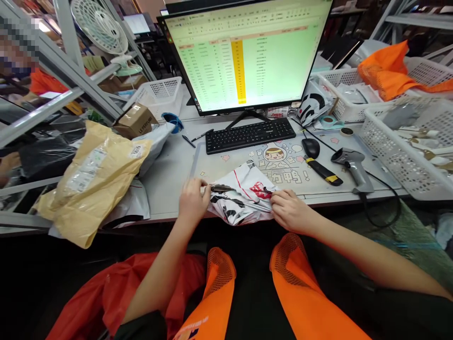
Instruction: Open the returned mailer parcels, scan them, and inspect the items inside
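A white plastic mailing bag [240, 208] with red and black print lies at the desk's front edge, partly overhanging it. Its upper side looks torn or parted, and something dark shows along the gap. My left hand [192, 200] is closed on the bag's left edge, thumb and fingers pinching the plastic. At the opposite edge my right hand [288, 208] grips the bag with curled fingers. What the bag contains cannot be made out. Just beyond it lie a black keyboard [249, 135] and a printed desk mat [244, 156].
A monitor [247, 56] stands behind the keyboard. Right of the bag are a mouse [311, 148], a black and yellow utility knife [323, 171], a barcode scanner [356, 170] and a white basket [406, 141]. On the left, a yellow padded envelope [92, 179] overhangs the desk edge beside a metal frame.
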### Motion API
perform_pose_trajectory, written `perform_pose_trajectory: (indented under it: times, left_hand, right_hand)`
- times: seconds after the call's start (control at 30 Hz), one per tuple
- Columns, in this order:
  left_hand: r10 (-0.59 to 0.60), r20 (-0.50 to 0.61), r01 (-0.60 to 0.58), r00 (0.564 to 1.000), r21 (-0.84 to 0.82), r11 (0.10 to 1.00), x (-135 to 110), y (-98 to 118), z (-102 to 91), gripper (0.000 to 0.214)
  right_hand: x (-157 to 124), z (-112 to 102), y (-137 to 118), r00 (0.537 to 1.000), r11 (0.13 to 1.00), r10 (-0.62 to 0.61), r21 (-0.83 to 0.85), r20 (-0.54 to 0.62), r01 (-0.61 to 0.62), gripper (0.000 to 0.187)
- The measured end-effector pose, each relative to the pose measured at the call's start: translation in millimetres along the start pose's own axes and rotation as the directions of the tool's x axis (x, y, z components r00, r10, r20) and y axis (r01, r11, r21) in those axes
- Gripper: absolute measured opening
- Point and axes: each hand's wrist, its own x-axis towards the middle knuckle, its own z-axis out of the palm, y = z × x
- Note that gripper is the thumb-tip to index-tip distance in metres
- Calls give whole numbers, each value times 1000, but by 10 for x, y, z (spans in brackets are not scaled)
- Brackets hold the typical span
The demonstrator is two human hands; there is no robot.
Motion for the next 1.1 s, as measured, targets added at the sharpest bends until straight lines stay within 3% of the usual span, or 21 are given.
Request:
perform_pose_trajectory:
  times: [0.1, 0.17, 0.23, 0.33, 0.4, 0.5, 0.6, 0.7, 0.8, 0.97, 1.1]
  left_hand:
    - [137, -23, -139, 990, -143, 980, -150, 405, -117, 17]
    - [295, 38, -283, 955, -184, 941, -268, 634, -191, 19]
    - [370, 120, -353, 921, -140, 925, -396, 740, -228, 18]
    - [332, 189, -326, 924, -64, 943, -615, 690, -238, 39]
    - [292, 239, -289, 926, -49, 956, -768, 603, -240, 37]
    - [221, 274, -232, 936, 8, 973, -953, 502, -207, 10]
    - [140, 237, -159, 961, 62, 985, -1036, 444, -77, 27]
    - [75, 167, -88, 983, 70, 994, -1035, 401, 105, 34]
    - [120, 106, -123, 987, 29, 992, -1000, 370, 250, 43]
    - [267, 63, -261, 962, -87, 961, -821, 382, 413, 51]
    - [175, 155, -159, 972, -111, 981, -625, 408, 487, 77]
  right_hand:
    - [255, 4, -121, 999, 998, 11, 57, -38, -9, 16]
    - [460, 34, -209, 999, 996, -38, 75, -39, 41, 15]
    - [623, 99, -261, 999, 996, -53, 67, 9, 52, 20]
    - [726, 233, -268, 995, 998, -12, 68, 97, 6, 43]
    - [724, 317, -246, 992, 999, -5, 51, 126, -2, 54]
    - [695, 404, -200, 993, 1000, -17, 14, 113, 16, 49]
    - [689, 431, -177, 994, 998, -49, 38, 101, 46, 50]
    - [710, 415, -238, 993, 998, -36, 62, 108, 30, 63]
    - [738, 398, -368, 995, 998, -9, 62, 103, 3, 71]
    - [753, 442, -477, 997, 999, -12, 40, 71, 9, 59]
    - [719, 528, -396, 998, 998, 55, 24, -7, -55, 44]
